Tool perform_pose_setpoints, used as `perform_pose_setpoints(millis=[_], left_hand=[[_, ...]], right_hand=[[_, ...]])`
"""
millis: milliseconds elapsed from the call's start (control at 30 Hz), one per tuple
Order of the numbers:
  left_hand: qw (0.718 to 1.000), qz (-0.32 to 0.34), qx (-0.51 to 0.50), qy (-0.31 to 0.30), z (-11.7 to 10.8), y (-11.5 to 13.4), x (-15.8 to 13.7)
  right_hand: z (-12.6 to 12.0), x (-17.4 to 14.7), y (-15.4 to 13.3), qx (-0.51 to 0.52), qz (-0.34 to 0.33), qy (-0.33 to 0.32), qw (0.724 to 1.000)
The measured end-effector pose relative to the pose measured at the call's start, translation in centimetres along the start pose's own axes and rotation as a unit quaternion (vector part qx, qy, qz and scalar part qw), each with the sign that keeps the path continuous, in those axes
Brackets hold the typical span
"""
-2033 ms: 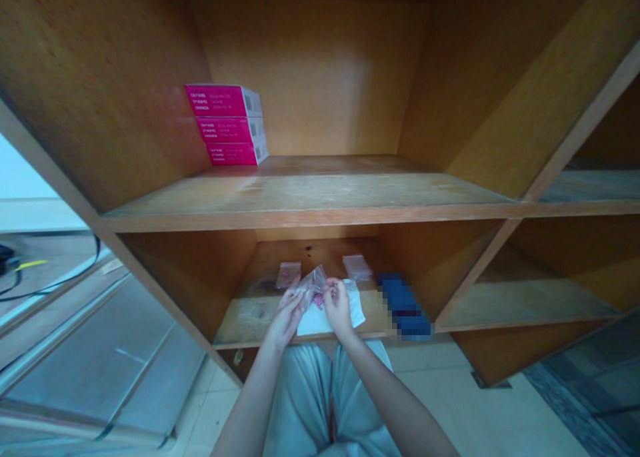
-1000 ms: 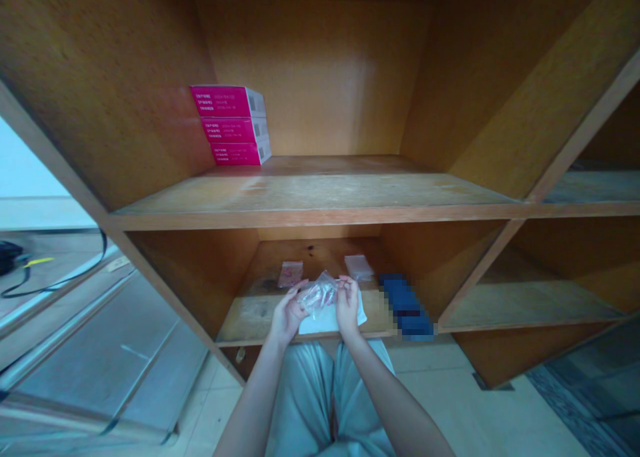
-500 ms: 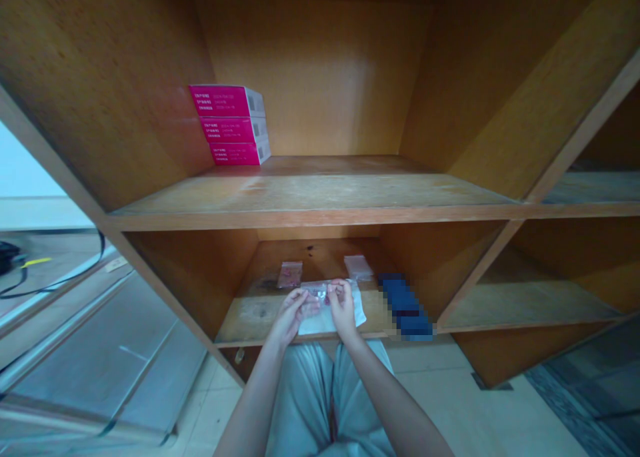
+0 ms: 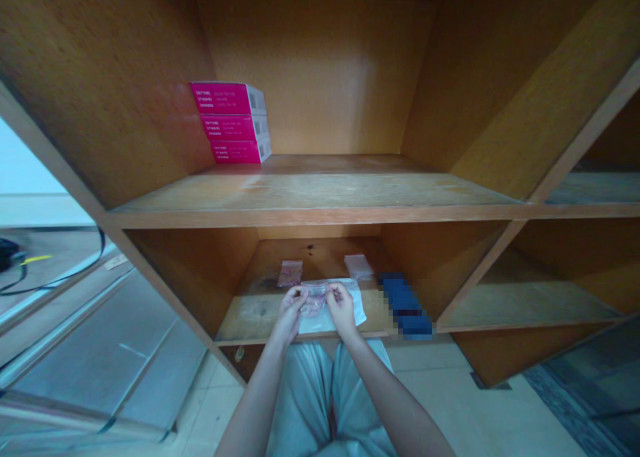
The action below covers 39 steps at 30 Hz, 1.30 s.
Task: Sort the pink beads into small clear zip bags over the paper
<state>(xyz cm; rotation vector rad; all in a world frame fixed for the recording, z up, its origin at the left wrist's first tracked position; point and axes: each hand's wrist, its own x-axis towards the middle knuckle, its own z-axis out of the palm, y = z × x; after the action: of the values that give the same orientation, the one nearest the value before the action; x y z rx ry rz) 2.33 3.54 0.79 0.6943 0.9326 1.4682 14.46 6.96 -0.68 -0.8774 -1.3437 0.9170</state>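
Observation:
Between my hands, over the lower shelf, is a small clear plastic bag (image 4: pixel 313 304) with something pinkish in it, too small to make out. My left hand (image 4: pixel 289 312) pinches its left upper corner. The right upper corner is held between the closed thumb and fingers of my right hand (image 4: pixel 341 306). Beneath lies a white sheet or pouch (image 4: pixel 320 323), partly covered by the hands. Behind my left hand rests a second clear bag with reddish contents (image 4: pixel 291 273). A whitish bag (image 4: pixel 359 267) lies behind my right hand.
Three pink boxes (image 4: pixel 233 127) are stacked on the upper shelf (image 4: pixel 320 189) at the left. A blue pixelated object (image 4: pixel 405 306) lies right of my hands. The upper shelf's front edge runs above the hands; wooden side walls flank them.
The clear bag's top edge is now stretched straighter between my two hands, and the bag hangs flatter. Both hands stay almost in place.

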Motion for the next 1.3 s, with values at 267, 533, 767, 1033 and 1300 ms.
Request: perform_pose_setpoints(millis=[267, 533, 767, 1033, 1300], left_hand=[[1.0, 0.011, -0.006, 0.013, 0.06, -0.01, 0.13], [1.0, 0.019, -0.008, 0.014, 0.23, 0.02, -0.07], [0.999, 0.029, -0.021, 0.021, -0.07, -0.06, 0.03], [0.999, 0.008, 0.011, -0.029, -0.34, -0.4, 0.01], [0.999, 0.013, 0.035, -0.016, 0.18, -0.1, -0.23]], right_hand=[[-0.07, -0.04, -0.08, 0.0, -0.001, 0.005, 1.0], [0.18, -0.03, 0.05, -0.005, -0.01, -0.026, 1.0], [0.13, -0.04, 0.25, -0.016, -0.027, -0.038, 0.999], [0.08, -0.32, -0.09, 0.004, -0.018, -0.054, 0.998], [0.12, -0.35, -0.18, -0.031, -0.032, -0.087, 0.995]])
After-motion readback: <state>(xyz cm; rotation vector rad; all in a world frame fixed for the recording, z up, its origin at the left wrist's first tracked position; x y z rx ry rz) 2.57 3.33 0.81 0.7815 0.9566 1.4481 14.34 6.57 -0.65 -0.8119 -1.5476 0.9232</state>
